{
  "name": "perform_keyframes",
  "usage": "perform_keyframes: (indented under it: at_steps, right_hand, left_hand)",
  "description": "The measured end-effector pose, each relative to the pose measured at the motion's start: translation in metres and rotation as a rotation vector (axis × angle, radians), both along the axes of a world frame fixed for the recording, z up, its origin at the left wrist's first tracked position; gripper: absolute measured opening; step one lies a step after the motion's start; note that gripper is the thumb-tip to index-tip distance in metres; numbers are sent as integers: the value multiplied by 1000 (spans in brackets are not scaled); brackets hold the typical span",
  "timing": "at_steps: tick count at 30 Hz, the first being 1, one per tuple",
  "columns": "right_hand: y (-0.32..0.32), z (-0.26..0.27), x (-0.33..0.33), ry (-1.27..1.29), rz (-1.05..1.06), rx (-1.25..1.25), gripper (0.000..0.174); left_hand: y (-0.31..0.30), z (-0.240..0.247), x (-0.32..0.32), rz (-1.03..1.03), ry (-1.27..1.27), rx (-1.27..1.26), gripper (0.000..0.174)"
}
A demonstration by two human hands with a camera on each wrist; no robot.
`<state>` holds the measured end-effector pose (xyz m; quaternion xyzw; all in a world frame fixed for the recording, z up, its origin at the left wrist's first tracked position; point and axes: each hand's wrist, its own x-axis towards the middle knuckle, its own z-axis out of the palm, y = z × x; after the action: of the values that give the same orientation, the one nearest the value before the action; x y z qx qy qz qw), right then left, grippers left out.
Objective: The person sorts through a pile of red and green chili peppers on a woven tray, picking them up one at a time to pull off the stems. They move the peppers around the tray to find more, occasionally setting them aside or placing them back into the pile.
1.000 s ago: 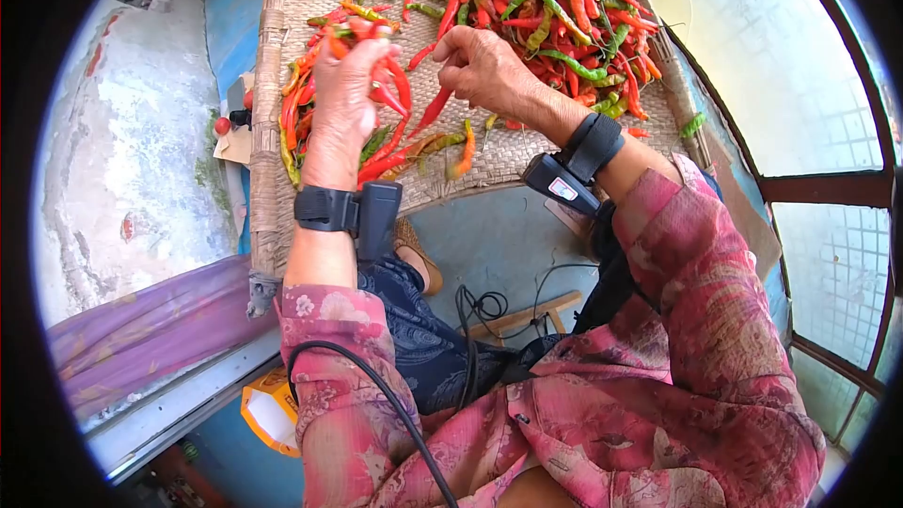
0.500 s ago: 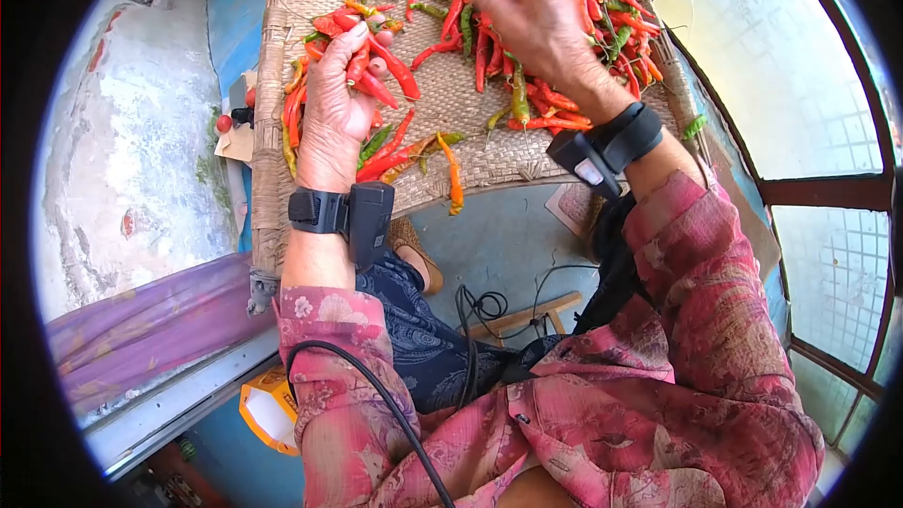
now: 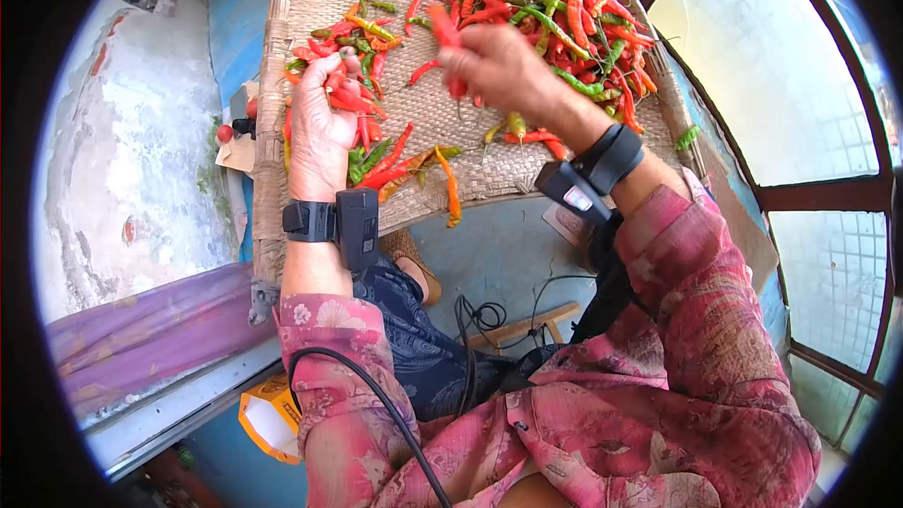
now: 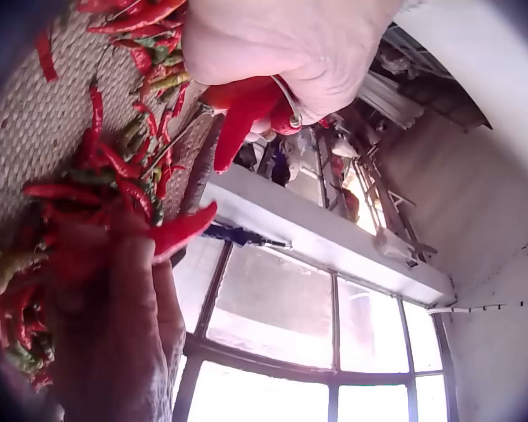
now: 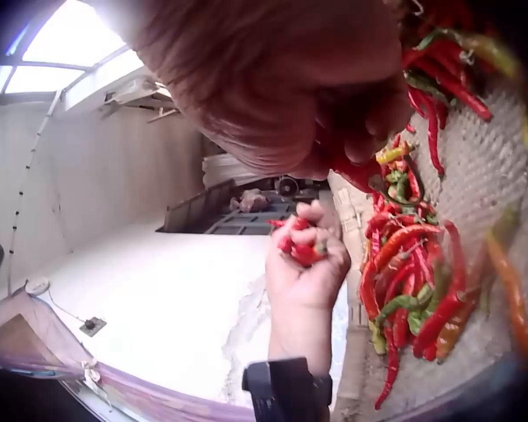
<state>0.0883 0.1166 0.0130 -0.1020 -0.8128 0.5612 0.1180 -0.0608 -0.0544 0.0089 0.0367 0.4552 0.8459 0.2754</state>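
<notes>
A big heap of red, orange and green peppers [image 3: 574,23] lies on the right of a woven tray [image 3: 310,0]. On the tray's left, a smaller group of peppers [image 3: 381,165] surrounds the left hand [image 3: 320,132], whose fingers curl round several red peppers [image 3: 353,99]. Beside the big heap, the right hand [image 3: 508,71] holds a red pepper [image 3: 442,28] above the tray; it is blurred. In the left wrist view a red pepper [image 4: 183,232] sticks out of the right hand [image 4: 128,325]. The right wrist view shows the left hand [image 5: 308,286] gripping its peppers.
A window with dark frames [image 3: 828,190] stands on the right, a whitewashed wall [image 3: 169,132] on the left. Below the tray are a coiled black cable [image 3: 482,313], a wooden stool [image 3: 536,320] and an orange box [image 3: 273,419]. Purple cloth [image 3: 160,325] hangs at lower left.
The right hand has come down and left from over the big heap, now with a red pepper. Slightly to the left, the left hand has shifted with its peppers.
</notes>
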Motion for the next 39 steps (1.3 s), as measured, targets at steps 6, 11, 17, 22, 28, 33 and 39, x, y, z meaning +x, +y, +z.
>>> perform_keyframes:
  at_steps: [6, 11, 17, 22, 28, 33, 39]
  right_hand:
    - [26, 1, -5, 306, -239, -658, 40]
    - [-15, 11, 3, -28, 62, -415, 48]
    - [-14, -5, 1, 11, 95, -470, 36]
    - [7, 14, -1, 3, -92, 99, 31]
    - [20, 18, 1, 73, -120, 378, 27]
    - [41, 24, 11, 181, -158, 645, 17]
    - [35, 31, 13, 160, -318, -80, 48]
  left_hand:
    - [7, 20, 39, -306, 187, -72, 18]
    - [19, 22, 55, -379, 359, -172, 20]
    - [23, 19, 61, -441, 364, -166, 23]
    - [19, 10, 50, -359, 199, -44, 19]
    - [20, 5, 42, -284, 94, 30, 22]
    - [17, -3, 31, -226, 0, -57, 22]
    - [18, 3, 44, -217, 106, -219, 21]
